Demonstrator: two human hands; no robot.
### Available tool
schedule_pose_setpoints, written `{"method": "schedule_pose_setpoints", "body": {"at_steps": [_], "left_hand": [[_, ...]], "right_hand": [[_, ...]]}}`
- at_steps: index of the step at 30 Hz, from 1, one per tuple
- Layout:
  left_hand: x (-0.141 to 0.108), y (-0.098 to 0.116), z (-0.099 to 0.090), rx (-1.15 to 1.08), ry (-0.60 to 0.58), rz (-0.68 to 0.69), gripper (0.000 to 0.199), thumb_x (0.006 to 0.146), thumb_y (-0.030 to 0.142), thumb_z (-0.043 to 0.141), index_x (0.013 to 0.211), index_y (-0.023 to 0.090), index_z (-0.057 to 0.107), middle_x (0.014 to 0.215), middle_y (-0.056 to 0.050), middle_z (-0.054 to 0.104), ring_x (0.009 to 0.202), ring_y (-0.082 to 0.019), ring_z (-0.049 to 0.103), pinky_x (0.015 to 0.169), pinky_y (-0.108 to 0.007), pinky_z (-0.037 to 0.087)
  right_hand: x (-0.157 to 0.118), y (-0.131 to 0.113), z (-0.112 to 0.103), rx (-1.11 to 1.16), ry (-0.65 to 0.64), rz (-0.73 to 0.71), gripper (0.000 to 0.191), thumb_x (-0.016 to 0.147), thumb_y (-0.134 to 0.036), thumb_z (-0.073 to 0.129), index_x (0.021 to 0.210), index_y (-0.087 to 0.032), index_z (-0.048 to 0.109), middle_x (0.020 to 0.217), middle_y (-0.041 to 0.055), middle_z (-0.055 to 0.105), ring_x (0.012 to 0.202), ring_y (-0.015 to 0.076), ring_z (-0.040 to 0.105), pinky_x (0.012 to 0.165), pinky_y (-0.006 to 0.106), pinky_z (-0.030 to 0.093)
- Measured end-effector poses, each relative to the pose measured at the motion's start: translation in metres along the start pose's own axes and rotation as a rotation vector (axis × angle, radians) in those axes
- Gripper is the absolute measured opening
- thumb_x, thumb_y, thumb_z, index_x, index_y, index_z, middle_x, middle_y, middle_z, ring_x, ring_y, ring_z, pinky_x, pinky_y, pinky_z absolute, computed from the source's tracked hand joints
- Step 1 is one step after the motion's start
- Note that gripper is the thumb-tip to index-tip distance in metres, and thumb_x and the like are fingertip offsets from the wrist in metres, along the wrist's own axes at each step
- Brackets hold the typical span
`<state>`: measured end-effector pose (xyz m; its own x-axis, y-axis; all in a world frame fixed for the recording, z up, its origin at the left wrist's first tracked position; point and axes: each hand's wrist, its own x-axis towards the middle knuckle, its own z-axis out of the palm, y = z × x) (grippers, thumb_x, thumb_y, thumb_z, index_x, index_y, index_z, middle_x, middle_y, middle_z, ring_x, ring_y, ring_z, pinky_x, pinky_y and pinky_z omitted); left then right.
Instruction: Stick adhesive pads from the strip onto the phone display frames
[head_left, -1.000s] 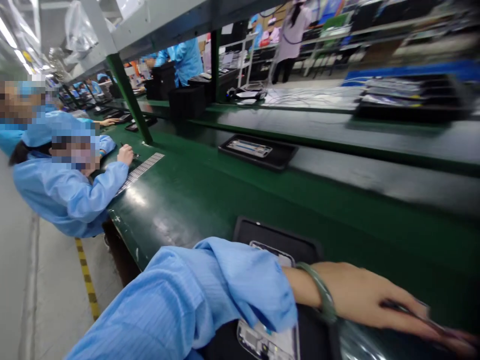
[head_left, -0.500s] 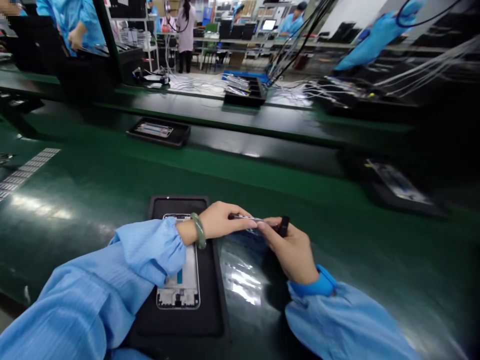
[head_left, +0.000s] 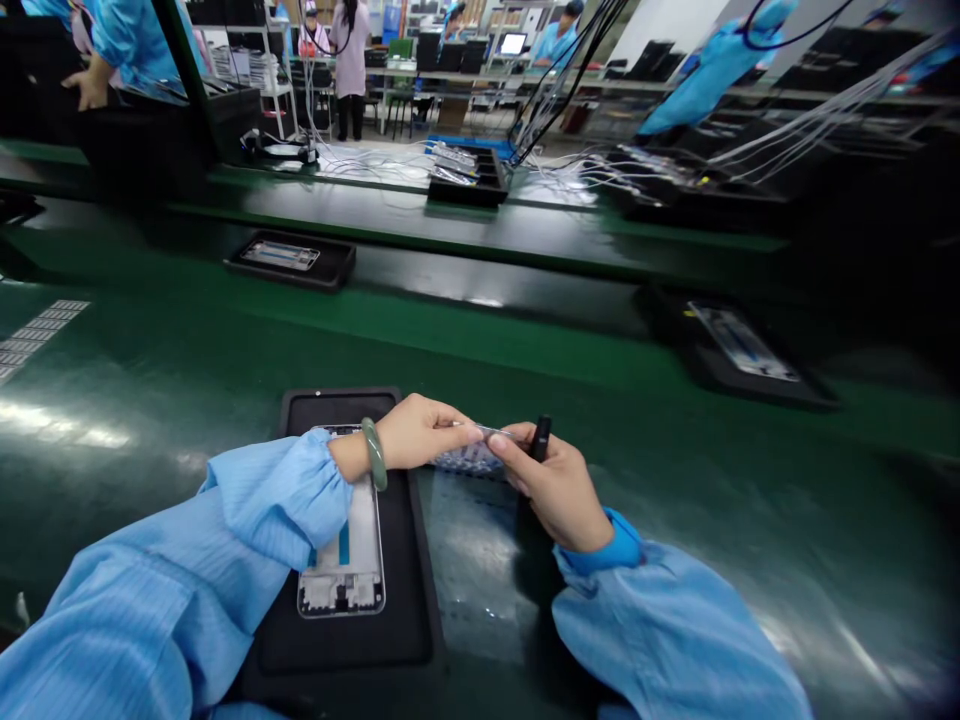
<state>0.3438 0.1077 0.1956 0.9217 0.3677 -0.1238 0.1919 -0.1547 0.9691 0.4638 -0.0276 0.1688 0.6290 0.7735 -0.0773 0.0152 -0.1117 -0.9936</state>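
My left hand, with a green bangle at its wrist, pinches a thin, shiny flat piece by its left end. My right hand pinches the other end, so the fingertips of both hands nearly meet. A black stick-like tool also stands up out of my right hand. The piece glints and its exact kind cannot be made out. Below my left forearm, a phone frame with blue strips lies in a black tray; my sleeve covers part of it.
Farther back are a tray with a phone frame at left and another phone frame at right. A raised shelf carries a black parts box and white cables. A sheet of labels lies at left. Co-workers sit and stand beyond.
The view has turned slightly right, so the scene sits farther left. My hands still hold the flat piece, which is tilted more towards me. The black tool stands more upright.
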Motion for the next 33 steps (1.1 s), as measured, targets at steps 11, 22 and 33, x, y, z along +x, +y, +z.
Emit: {"method": "schedule_pose_setpoints", "body": {"at_steps": [11,22,33], "left_hand": [[0.0016,-0.0019,0.0026,-0.228,-0.014,-0.064,0.032,0.073,0.041,0.066,0.078,0.010,0.070,0.061,0.001,0.061,0.056,-0.008,0.049,0.057,-0.022,0.038],[0.0002,0.0004,-0.0029,-0.277,-0.039,-0.041,0.057,0.075,0.063,0.052,0.077,0.008,0.069,0.071,-0.006,0.067,0.073,-0.016,0.060,0.071,-0.027,0.045],[-0.0018,0.0022,0.0001,-0.038,-0.027,0.027,0.024,0.083,0.026,0.051,0.076,0.010,0.068,0.064,0.001,0.062,0.059,-0.008,0.052,0.058,-0.019,0.039]], "right_hand": [[-0.0019,0.0021,0.0005,-0.072,0.072,-0.096,0.032,0.069,-0.049,0.068,0.068,-0.018,0.061,0.053,-0.0036,0.048,0.046,0.0083,0.037,0.044,0.024,0.032],[0.0000,-0.0027,0.0001,-0.012,0.035,-0.046,0.033,0.067,-0.048,0.071,0.066,-0.018,0.059,0.053,-0.0043,0.046,0.047,0.0074,0.036,0.045,0.024,0.030],[0.0017,-0.0037,-0.0015,0.003,0.016,0.027,0.038,0.062,-0.052,0.073,0.066,-0.017,0.058,0.051,-0.0049,0.043,0.046,0.0071,0.034,0.044,0.023,0.027]]}}
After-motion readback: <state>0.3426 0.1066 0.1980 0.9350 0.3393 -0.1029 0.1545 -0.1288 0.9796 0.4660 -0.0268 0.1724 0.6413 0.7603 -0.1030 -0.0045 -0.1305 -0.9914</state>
